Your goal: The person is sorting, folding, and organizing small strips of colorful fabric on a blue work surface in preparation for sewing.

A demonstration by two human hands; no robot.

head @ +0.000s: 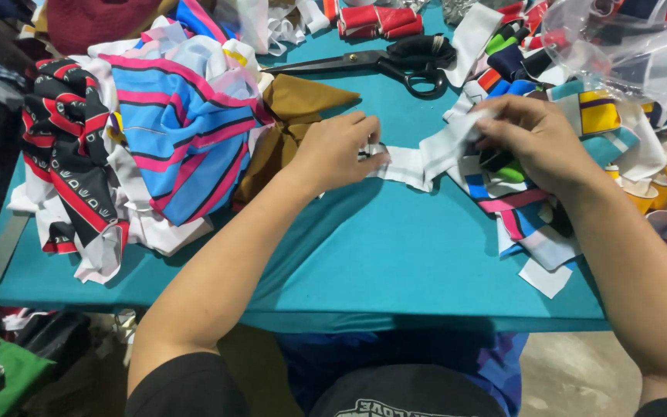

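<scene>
A work table (395, 255) covered in teal cloth filled most of the view, its front edge running across the lower part. Below it, at the right, a patch of pale, worn concrete floor (573, 374) showed. Dark heaps of clothing (9, 355) crowded the left margin. Even, shadowless light fell from above.

On your teal counter (395, 262) lay black-handled scissors (384, 62) at the far edge, a striped blue and pink garment (179, 131) heaped to your left beside brown cloth (291, 116), and rolled red bands (378, 21) beyond.
</scene>
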